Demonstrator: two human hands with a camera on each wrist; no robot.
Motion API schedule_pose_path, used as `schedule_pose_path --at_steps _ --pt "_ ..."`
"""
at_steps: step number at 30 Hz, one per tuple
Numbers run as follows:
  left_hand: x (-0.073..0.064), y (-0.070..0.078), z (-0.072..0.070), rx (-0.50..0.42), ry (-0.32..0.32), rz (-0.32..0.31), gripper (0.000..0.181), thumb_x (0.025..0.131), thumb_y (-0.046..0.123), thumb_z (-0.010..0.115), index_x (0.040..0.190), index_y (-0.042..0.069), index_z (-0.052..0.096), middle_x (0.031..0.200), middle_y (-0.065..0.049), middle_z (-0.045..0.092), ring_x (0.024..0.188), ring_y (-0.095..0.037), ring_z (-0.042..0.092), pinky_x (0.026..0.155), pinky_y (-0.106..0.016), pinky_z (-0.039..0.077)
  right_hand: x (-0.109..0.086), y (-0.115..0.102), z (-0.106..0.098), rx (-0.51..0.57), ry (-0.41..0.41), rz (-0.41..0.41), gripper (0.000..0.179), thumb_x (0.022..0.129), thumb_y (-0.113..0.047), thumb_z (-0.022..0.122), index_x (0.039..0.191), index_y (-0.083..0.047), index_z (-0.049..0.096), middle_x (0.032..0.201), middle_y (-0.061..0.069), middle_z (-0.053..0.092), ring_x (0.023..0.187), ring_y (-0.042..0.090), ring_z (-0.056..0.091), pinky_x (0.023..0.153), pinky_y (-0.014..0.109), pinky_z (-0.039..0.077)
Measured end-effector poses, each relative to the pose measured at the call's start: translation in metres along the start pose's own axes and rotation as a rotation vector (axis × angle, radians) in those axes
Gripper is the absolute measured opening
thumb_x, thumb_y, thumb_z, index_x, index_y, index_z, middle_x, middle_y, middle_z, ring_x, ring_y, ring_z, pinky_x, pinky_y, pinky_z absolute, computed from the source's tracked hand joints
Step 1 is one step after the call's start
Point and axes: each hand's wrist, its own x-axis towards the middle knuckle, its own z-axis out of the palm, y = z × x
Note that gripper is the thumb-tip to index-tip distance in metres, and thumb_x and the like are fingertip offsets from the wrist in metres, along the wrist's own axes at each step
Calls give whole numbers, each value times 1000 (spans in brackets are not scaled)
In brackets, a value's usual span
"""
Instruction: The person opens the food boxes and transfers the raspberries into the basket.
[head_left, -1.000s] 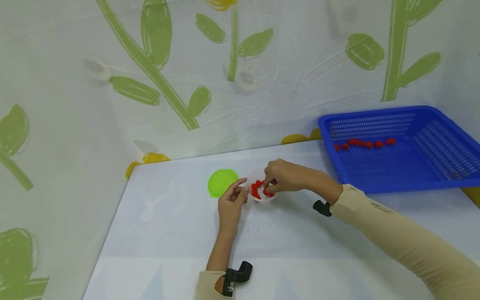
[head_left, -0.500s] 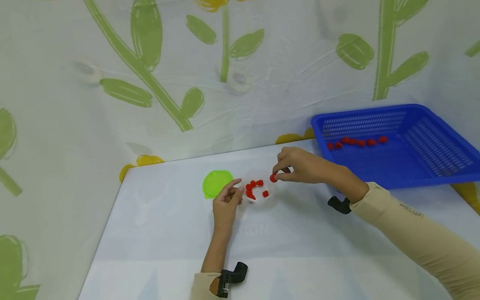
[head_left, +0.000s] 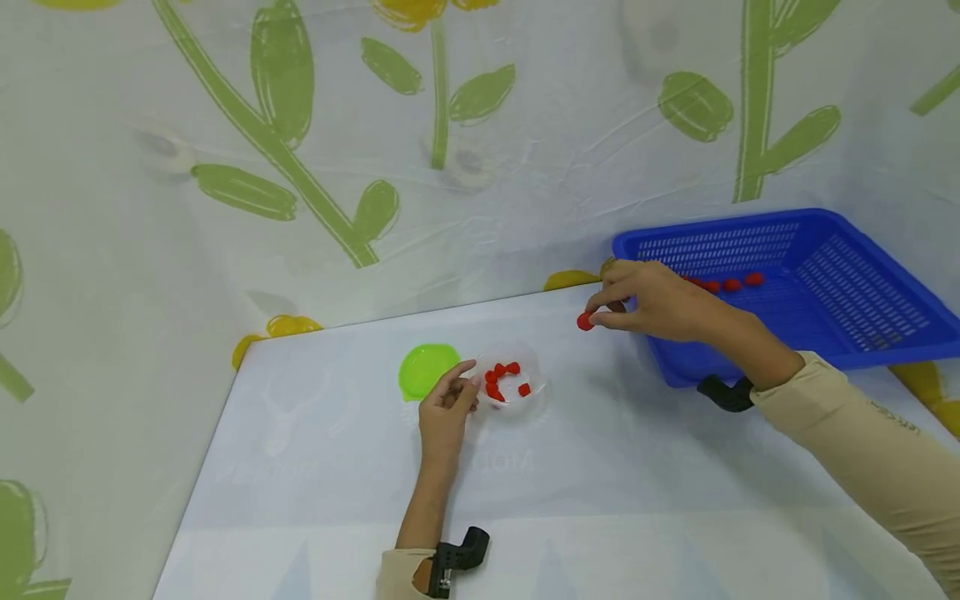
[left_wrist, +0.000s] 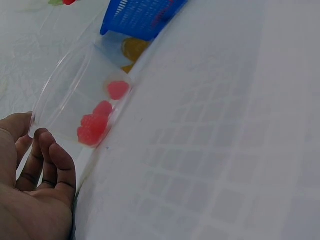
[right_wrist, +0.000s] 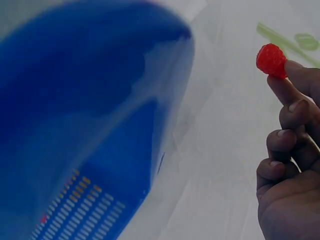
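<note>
Right hand (head_left: 656,298) pinching bumpy raspberry (right_wrist: 271,60), left hand (head_left: 445,408) gripping clear round tub (left_wrist: 77,100)

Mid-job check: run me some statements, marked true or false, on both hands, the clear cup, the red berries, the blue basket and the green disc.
1. The right hand pinches a single red berry. True.
2. The left hand holds the clear cup at its rim. True.
3. The clear cup has no berries in it. False: several red berries in the cup show through its wall.
4. Other red berries lie in the blue basket. True.
5. The green disc is inside the blue basket. False: it lies on the table beside the clear cup.
</note>
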Motion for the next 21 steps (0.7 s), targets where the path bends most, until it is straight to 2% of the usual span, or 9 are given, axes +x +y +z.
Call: schedule_pose_path --at_steps 6,10,16,21 --pt "0 0 0 3 -8 11 29 93 30 74 121 23 72 94 -8 63 78 -25 59 72 -22 53 -12 10 -18 -51 44 34 14 85 -9 80 97 -17 80 79 -7 51 77 14 45 63 25 39" --pt "0 0 -1 7 -16 7 29 93 29 73 122 22 72 94 -9 62 78 -24 58 72 -23 53 -17 17 -27 -69 82 61 16 84 -7 81 97 -15 81 83 -7 54 76 14 45 61 24 41" --pt "-1 1 -1 -5 -16 -1 29 93 30 73 121 21 72 93 -10 61 77 -23 58 71 -22 52 -26 29 -39 -123 82 135 15 85 -9 81 98 -16 81 87 -5 58 78 14 47 62 25 44" --pt "-2 1 -1 -5 -20 3 32 93 31 73 123 19 71 93 -9 61 78 -23 57 71 -23 52 -32 41 -45 -165 74 159 16 85 -9 81 101 -10 80 88 -2 61 76 14 47 58 25 43"
